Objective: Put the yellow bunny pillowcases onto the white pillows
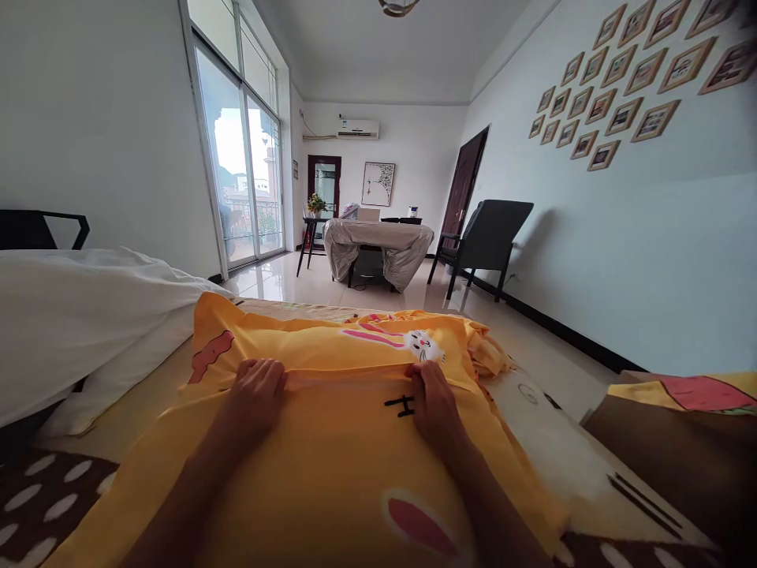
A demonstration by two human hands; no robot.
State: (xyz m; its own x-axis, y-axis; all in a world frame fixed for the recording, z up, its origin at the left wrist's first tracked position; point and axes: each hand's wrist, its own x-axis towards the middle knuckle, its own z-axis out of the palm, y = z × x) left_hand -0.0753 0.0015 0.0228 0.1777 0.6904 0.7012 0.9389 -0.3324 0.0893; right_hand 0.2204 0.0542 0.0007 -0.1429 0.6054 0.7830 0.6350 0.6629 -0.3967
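A yellow pillowcase (pixel 331 465) with printed rabbits and pink shapes lies spread in front of me, and its surface looks plump towards me. Across its far part runs a straight fold or opening edge, stretched between my two hands. My left hand (pixel 259 394) is closed on the left end of that edge, its fingers curled over the cloth. At the right end, beside a black printed mark, my right hand (pixel 434 402) pinches the same edge. Beyond the hands, the far strip of cloth shows a white rabbit face (pixel 423 345) and bunches up at its right corner.
Sheer white fabric (pixel 88 315) is heaped at the left. A cardboard box (pixel 668 450) with patterned cloth on top stands at the right. Dark spotted fabric (pixel 47 497) shows below. Farther off are a covered table (pixel 378 233), a black chair (pixel 488 237) and a glass door (pixel 236 158).
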